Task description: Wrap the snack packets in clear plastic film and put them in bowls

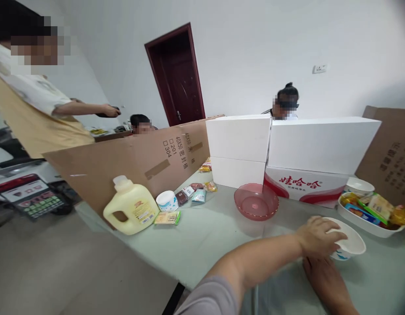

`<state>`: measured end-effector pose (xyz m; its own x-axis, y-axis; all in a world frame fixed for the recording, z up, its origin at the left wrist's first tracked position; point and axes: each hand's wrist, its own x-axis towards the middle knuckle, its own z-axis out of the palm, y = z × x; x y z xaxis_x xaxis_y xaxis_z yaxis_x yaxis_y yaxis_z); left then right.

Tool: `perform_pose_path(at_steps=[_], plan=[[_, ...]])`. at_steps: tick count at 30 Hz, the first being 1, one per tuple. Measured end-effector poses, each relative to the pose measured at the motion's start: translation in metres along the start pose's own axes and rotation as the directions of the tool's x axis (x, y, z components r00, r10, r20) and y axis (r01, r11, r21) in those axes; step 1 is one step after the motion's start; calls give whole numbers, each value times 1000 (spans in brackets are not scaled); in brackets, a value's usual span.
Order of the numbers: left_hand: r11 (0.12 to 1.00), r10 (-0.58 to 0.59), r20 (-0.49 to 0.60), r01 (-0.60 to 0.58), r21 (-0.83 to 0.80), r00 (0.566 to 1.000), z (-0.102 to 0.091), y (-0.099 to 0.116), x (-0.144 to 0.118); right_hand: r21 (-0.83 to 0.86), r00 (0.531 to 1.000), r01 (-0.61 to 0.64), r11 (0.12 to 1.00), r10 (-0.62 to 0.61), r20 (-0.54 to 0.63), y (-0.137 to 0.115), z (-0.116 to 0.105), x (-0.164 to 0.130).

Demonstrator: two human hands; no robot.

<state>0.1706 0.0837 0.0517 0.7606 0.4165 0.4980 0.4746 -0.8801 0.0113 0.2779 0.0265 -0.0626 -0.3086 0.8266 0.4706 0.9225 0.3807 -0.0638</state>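
Observation:
My left hand (318, 236) reaches across the pale green table (202, 238) and grips the near rim of a white paper bowl (352, 241) with blue print. My right hand (324, 278) lies flat on the table just below it, fingers pointing toward the bowl's base, holding nothing. An empty pink translucent bowl (256, 202) stands a little to the left of the white bowl.
A white tray (363, 224) of snack packets and another white bowl (359, 186) sit at the right. White boxes (297, 144) and cardboard sheets (130, 157) wall the table's back. A yellow jug (132, 209), white tub (167, 201) and packets (195, 192) lie left. One person (31, 100) stands left; two others sit behind.

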Motion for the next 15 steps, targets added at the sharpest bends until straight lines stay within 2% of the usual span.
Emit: perform_pose_path(at_steps=[2, 3, 4, 5, 6, 7, 8, 10, 12, 13, 15], plan=[[998, -66, -54, 66, 11, 996, -28, -28, -32, -18, 997, 54, 998, -55, -52, 1, 1, -3], [984, -172, -88, 175, 29, 981, -45, -47, -50, -24, 995, 62, 998, -64, -76, 2, 2, -4], [941, -325, -127, 334, 55, 937, -65, -69, -69, -29, 994, 60, 998, -63, -94, 3, 4, -5], [844, -513, -161, 530, 88, 843, -85, -93, -89, -32, 993, 56, 998, -59, -100, 4, 5, -6], [671, -706, -197, 731, 122, 680, -105, -117, -108, -31, 993, 53, 998, -56, -99, 5, 7, -7], [455, -851, -218, 878, 148, 478, -125, -142, -128, -30, 994, 48, 998, -51, -97, 6, 9, -8], [329, -901, -245, 933, 149, 357, -144, -165, -147, -31, 994, 48, 998, -51, -92, 7, 12, -8], [143, -946, -272, 980, 139, 176, -176, -208, -184, -41, 995, 62, 997, -65, -82, 10, 15, -10], [-53, -962, -271, 992, 115, -20, -199, -243, -218, -58, 994, 80, 995, -84, -66, 13, 18, -11], [-140, -959, -261, 985, 102, -109, -207, -258, -233, -66, 994, 88, 994, -92, -61, 15, 19, -12], [-271, -941, -231, 959, 84, -246, -213, -283, -257, -84, 993, 95, 992, -101, -68, 18, 21, -14]])
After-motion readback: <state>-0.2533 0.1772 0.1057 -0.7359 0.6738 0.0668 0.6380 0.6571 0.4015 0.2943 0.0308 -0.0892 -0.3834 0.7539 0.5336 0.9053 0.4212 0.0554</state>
